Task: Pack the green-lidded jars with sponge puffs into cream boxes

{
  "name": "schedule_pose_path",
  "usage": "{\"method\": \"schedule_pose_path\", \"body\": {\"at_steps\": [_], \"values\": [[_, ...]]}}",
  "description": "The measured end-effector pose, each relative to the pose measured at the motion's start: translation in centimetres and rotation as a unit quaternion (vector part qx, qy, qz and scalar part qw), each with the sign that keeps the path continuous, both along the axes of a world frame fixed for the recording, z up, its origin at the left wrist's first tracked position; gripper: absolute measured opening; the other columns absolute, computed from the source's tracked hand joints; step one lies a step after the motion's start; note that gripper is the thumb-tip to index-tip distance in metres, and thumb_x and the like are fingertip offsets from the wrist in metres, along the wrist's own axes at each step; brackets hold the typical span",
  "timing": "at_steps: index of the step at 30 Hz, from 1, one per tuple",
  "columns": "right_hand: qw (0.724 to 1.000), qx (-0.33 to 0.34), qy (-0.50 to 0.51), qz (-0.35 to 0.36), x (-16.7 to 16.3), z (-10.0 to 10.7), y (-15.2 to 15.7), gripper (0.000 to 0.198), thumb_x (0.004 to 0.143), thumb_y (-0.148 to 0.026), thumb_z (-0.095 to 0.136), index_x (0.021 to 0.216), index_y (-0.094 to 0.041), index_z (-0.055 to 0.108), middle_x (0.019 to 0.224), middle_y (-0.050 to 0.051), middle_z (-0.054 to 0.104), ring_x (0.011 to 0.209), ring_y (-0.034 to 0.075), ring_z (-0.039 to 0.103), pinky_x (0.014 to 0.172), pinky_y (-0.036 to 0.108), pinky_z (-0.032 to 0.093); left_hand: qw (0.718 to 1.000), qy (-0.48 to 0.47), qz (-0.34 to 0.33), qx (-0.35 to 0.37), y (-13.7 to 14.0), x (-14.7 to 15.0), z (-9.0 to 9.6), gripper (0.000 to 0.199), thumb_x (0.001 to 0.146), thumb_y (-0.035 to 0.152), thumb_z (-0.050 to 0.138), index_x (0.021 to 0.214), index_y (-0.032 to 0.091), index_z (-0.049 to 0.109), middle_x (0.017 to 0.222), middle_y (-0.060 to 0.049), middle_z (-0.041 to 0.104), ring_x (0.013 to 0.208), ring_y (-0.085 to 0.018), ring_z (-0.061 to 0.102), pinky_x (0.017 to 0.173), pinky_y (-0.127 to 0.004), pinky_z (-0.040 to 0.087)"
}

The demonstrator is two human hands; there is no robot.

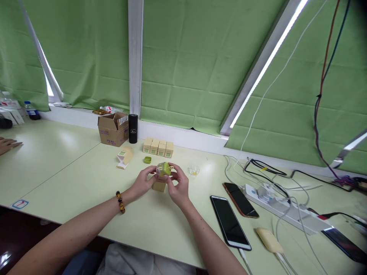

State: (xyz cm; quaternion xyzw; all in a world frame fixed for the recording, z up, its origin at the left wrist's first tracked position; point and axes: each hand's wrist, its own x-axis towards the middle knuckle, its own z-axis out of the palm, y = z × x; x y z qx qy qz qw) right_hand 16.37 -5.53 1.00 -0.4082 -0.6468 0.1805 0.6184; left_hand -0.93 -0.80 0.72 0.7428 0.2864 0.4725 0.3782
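Between both hands, above the table, is a small green object [164,169] with a clear plastic part on its left and a pale loop on its right. My left hand [142,182] pinches its left side with thumb and finger. At the right side, my right hand [178,186] grips it with bent fingers. Just below the hands a small tan box [159,185] stands on the table, its top partly hidden. Beyond them lies a green square piece [147,160]. A clear plastic piece [194,170] with a yellow spot rests right of my right hand.
Several small tan boxes [158,148] stand in a row, with an opened carton [125,156] to their left. Behind are a cardboard box [113,129] and black tumbler [133,128]. Phones [231,221], cables and a power strip [281,208] occupy the right. Another person's hand [8,145] rests far left.
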Motion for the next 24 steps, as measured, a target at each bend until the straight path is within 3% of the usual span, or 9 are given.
{"method": "schedule_pose_path", "body": {"at_steps": [9, 14, 19, 24], "values": [[0.995, 0.020, -0.083, -0.057, 1.0, 0.0, 0.5, 0.038, 0.087, -0.026, 0.062, 0.125, -0.025, 0.057, 0.122, 0.008, 0.069, 0.075, 0.019, 0.067, 0.057, 0.032, 0.051, 0.996, -0.045, 0.016, -0.078, 1.3, -0.2, -1.1, 0.041, 0.086, 0.020, 0.054, 0.123, 0.017, 0.071, 0.123, -0.010, 0.074, 0.113, -0.026, 0.068, 0.103, -0.045, 0.053], [0.982, -0.009, -0.172, -0.073, 1.0, 0.0, 0.3, 0.041, 0.085, -0.020, 0.059, 0.125, -0.026, 0.054, 0.112, 0.005, 0.070, 0.074, 0.019, 0.066, 0.065, 0.034, 0.052, 0.997, -0.030, 0.033, -0.067, 1.3, -0.1, -1.0, 0.049, 0.078, 0.013, 0.050, 0.122, 0.018, 0.071, 0.117, -0.008, 0.075, 0.108, -0.024, 0.069, 0.102, -0.044, 0.054], [0.960, -0.016, -0.270, -0.076, 0.8, -0.2, 0.2, 0.042, 0.082, -0.017, 0.058, 0.123, -0.025, 0.054, 0.112, 0.009, 0.067, 0.089, 0.025, 0.065, 0.066, 0.035, 0.050, 0.998, -0.011, 0.043, -0.052, 1.1, -0.2, -0.7, 0.052, 0.074, 0.010, 0.050, 0.121, 0.017, 0.072, 0.123, -0.009, 0.074, 0.114, -0.026, 0.068, 0.104, -0.044, 0.053], [0.952, -0.044, -0.296, -0.057, 0.9, -0.2, 0.1, 0.041, 0.081, -0.015, 0.059, 0.120, -0.025, 0.053, 0.113, 0.009, 0.063, 0.096, 0.027, 0.061, 0.066, 0.034, 0.050, 0.998, -0.006, 0.054, -0.045, 1.2, -0.2, -0.7, 0.052, 0.074, 0.011, 0.052, 0.122, 0.017, 0.073, 0.117, -0.009, 0.075, 0.110, -0.025, 0.068, 0.101, -0.044, 0.054]]}}
